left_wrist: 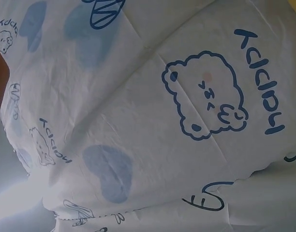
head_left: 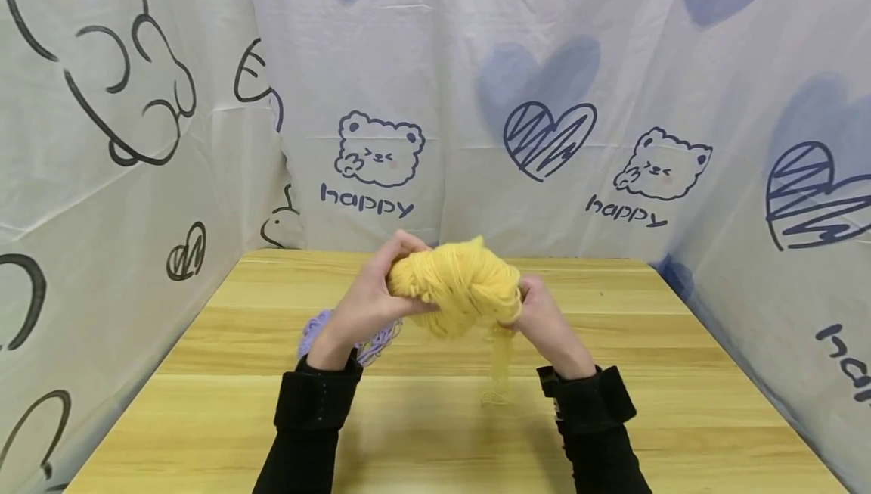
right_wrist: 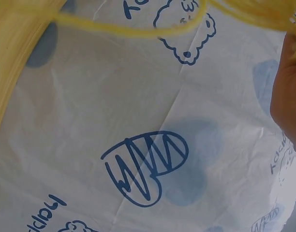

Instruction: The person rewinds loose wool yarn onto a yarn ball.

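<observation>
Above the light wooden table (head_left: 646, 373), the left hand (head_left: 367, 301) and right hand (head_left: 540, 320) curl their fingers round a soft, light, loose bundle of yellow yarn (head_left: 459, 282), best gripped at both ends

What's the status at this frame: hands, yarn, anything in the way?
Left hand and right hand both grip the yellow yarn bundle, held above the wooden table. Loose yellow strands hang down. Purple yarn lies under the left wrist.

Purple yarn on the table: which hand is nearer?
Left. The left hand is right over the purple yarn, gripping the yellow yarn. The right hand grips the yellow yarn's far side, away from it.
</observation>
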`<state>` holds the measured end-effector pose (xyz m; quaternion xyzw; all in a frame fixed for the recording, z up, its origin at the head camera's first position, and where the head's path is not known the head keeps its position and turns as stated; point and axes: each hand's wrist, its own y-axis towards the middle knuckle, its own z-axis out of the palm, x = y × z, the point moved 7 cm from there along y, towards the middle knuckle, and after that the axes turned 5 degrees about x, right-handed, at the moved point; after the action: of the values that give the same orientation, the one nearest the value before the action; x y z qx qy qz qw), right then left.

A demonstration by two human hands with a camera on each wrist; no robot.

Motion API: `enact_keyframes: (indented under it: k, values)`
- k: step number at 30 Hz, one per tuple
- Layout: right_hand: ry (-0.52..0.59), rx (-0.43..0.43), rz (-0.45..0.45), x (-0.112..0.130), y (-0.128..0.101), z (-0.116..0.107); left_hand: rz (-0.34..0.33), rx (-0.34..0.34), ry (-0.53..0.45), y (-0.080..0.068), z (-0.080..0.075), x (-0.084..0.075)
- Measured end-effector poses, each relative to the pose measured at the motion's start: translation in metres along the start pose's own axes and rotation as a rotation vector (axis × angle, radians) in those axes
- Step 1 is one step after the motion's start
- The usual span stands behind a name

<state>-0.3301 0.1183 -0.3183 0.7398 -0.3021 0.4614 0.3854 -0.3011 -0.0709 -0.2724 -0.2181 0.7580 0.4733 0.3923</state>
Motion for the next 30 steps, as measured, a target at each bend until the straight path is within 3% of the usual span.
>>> enact_keyframes:
  k: [7,11,15,23,26,30]
  values:
    - [0.023,0.051,-0.004,-0.001,0.0,0.003,-0.031,-0.229,0.021,-0.003,-0.018,-0.001]
    - [-0.001,0.055,0.005,-0.002,0.0,0.002,-0.045,-0.348,0.109,-0.005,-0.028,0.0]
    - [-0.027,0.054,0.012,0.0,-0.002,-0.001,-0.047,-0.409,0.281,-0.005,-0.031,0.0]
    - [-0.08,0.041,-0.025,0.011,-0.007,-0.005,-0.03,-0.379,0.651,0.0,-0.022,0.0]
    - [-0.085,0.042,-0.043,0.015,-0.01,-0.006,-0.063,-0.318,0.758,0.002,-0.016,0.001]
    - [-0.083,0.045,-0.065,0.019,-0.012,-0.006,-0.1,-0.179,0.848,0.004,-0.004,0.005]
